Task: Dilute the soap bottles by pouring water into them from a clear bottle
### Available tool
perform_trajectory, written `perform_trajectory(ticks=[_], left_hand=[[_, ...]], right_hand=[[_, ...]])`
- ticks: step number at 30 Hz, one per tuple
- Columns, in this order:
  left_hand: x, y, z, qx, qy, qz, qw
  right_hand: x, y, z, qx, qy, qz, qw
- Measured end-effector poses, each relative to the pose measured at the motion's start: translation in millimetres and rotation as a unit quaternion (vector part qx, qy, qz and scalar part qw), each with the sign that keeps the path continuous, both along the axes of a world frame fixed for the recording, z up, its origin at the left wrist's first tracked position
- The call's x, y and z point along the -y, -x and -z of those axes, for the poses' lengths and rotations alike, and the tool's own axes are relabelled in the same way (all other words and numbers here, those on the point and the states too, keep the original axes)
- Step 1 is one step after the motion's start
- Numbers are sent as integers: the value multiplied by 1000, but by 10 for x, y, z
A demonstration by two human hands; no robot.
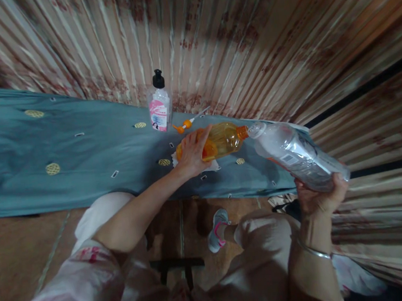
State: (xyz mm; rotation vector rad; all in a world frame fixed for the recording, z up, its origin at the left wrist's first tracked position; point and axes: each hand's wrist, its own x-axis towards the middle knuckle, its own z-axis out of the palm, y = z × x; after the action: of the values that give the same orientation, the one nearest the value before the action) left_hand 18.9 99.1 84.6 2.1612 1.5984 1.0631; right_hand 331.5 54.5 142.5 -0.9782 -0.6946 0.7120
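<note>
The left hand (pixel 191 155) holds the yellow bottle (pixel 224 138), tipped to the right, in the middle of the frame. The right hand (pixel 321 196) grips the clear bottle (pixel 294 152), right of middle. Their tops seem to touch. A little above, an orange pump (pixel 187 124) lies beside the pink-label bottle (pixel 159 108)

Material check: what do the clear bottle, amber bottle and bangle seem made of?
Clear bottle: probably glossy plastic, see-through with bright highlights. Amber bottle: likely smooth plastic, translucent with small glints. Bangle: apparently polished metal, from its silvery shine.

Pump (pixel 186 123) behind left tipped bottle (pixel 224 137), paper (pixel 213 166) apparently underneath.
</note>
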Motion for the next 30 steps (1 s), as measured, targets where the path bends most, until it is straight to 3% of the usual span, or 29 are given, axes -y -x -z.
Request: perform_trajectory(ticks=[30], left_hand=[[4,7,-7,-3,4,1,1000]], right_hand=[[-1,-23,24,0,-10,3,1000]])
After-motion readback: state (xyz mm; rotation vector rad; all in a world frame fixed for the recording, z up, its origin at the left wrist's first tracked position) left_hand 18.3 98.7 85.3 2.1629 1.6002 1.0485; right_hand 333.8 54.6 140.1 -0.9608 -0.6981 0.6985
